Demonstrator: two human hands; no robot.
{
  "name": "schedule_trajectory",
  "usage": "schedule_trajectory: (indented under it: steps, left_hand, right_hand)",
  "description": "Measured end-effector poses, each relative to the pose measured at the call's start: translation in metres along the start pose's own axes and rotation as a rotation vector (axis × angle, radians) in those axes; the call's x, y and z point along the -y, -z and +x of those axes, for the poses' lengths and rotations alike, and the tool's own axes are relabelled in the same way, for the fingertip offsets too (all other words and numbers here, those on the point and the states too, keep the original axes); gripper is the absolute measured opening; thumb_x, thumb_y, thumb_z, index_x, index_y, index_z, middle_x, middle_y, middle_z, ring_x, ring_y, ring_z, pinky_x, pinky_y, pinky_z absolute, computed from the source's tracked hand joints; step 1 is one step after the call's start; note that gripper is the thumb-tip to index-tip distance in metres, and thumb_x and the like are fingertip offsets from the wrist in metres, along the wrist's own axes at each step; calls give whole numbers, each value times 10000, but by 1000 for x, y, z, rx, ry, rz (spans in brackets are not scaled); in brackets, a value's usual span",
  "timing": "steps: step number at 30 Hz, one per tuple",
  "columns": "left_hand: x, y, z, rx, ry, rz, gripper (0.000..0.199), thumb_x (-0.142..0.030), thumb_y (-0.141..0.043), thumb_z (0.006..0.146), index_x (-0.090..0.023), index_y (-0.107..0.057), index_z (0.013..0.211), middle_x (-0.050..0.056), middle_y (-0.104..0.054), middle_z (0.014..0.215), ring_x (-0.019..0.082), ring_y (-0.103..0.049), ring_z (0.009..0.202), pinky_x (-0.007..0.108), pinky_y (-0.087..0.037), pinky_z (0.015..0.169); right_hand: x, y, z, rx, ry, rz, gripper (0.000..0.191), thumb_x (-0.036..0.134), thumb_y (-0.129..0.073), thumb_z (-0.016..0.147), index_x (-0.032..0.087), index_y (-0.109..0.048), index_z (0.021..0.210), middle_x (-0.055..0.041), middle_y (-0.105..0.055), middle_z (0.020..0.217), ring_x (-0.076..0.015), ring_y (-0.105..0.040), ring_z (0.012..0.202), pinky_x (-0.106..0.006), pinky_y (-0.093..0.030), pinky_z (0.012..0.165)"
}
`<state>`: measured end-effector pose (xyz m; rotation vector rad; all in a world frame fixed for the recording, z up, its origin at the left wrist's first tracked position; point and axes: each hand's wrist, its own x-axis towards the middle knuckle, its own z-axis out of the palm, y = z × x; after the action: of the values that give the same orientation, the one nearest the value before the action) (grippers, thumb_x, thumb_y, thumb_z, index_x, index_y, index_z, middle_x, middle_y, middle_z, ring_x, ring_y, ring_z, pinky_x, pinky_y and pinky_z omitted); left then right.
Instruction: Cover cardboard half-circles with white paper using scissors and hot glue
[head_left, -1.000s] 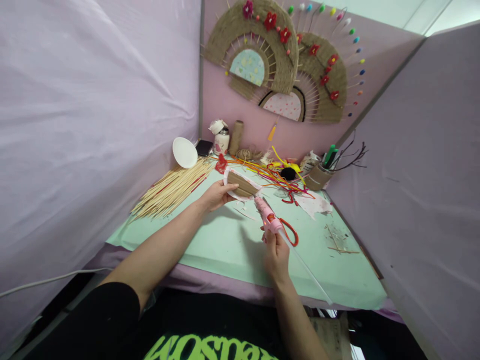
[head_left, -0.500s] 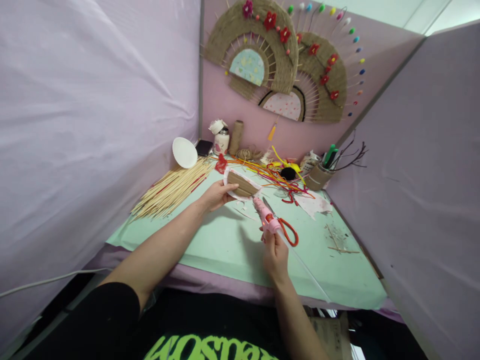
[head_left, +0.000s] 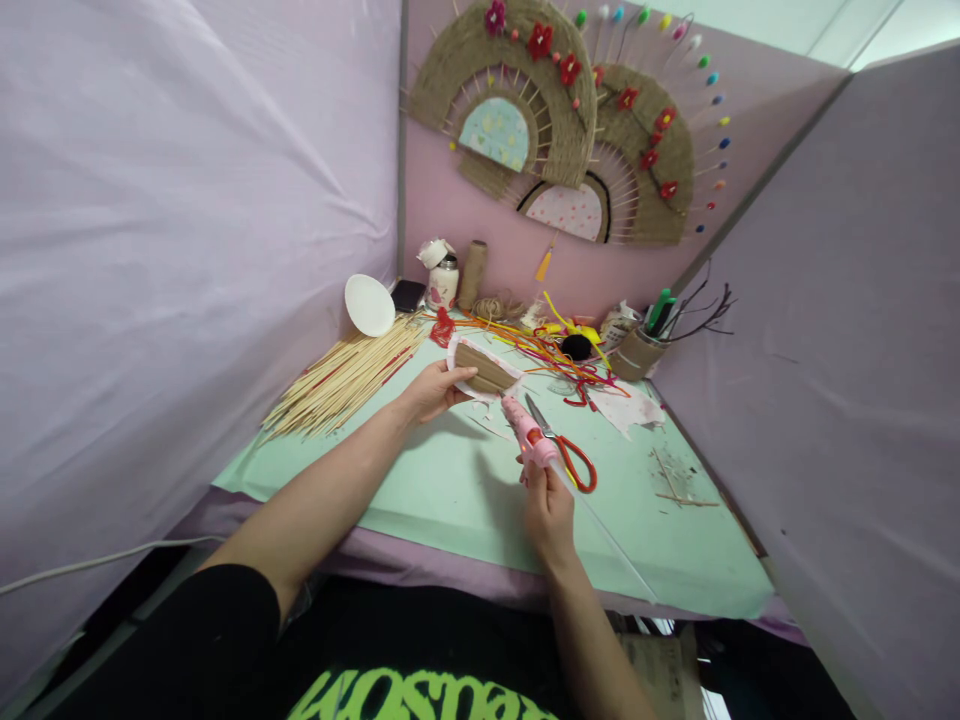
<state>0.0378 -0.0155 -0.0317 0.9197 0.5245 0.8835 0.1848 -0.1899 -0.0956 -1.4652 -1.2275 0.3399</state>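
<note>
**Glue gun (head_left: 529, 430) slid leftward along the cardboard piece (head_left: 491, 372)**

The cardboard piece, brown and rimmed with a pale paper border (head_left: 452, 350), stayed nearly fixed, raised over the green table cover (head_left: 435, 500). At its left end, the left hand (head_left: 436, 391) gripped it, thumb pressed on the brown face and the other fingers mostly hidden beneath.

What changed was the glue gun. Over the last second its nozzle had shifted from near the right tip of the cardboard piece to a spot farther left, along the lower edge. That shift suggested the edge was being worked along in small steps, with the piece kept steady. Whether the nozzle touched the border, or any glue had come out, was too small to tell.

The right hand (head_left: 551, 505), below and to the right of the cardboard piece, had its fingers wrapped around the gun's handle; a translucent glue stick (head_left: 611, 540) trailed from the rear. As the gun moved, more of the scissors (head_left: 562, 440) came into view, lying right of the cardboard piece. The wooden sticks (head_left: 345, 380) to its left lay undisturbed.
</note>
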Motion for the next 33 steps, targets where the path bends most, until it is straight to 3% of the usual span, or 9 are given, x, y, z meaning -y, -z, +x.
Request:
schedule_trajectory:
  steps: [20,28,33]
  left_hand:
    - [3,3,2,-2,16,7,241,-133,-705,730,-86,-661,963,125,-730,933,200,-704,829,378,-550,865]
    - [4,3,3,-9,15,-11,216,-116,-680,739,-90,-661,953,117,-732,920,183,-698,799,346,-562,811]
    - [1,5,5,-27,22,-75,251,-122,-691,723,-107,-653,970,99,-729,919,178,-694,811,324,-560,801]
  right_hand:
    - [3,-3,-1,24,16,-18,348,444,-365,958,188,-586,878,-51,-582,817,-180,-518,741,-307,-399,656]
    - [10,-6,-2,87,65,4,343,440,-360,962,189,-595,961,-52,-589,867,-174,-522,765,-307,-416,692]
    - [20,8,3,37,90,35,351,459,-379,948,185,-598,971,-46,-589,856,-172,-527,753,-304,-417,692]
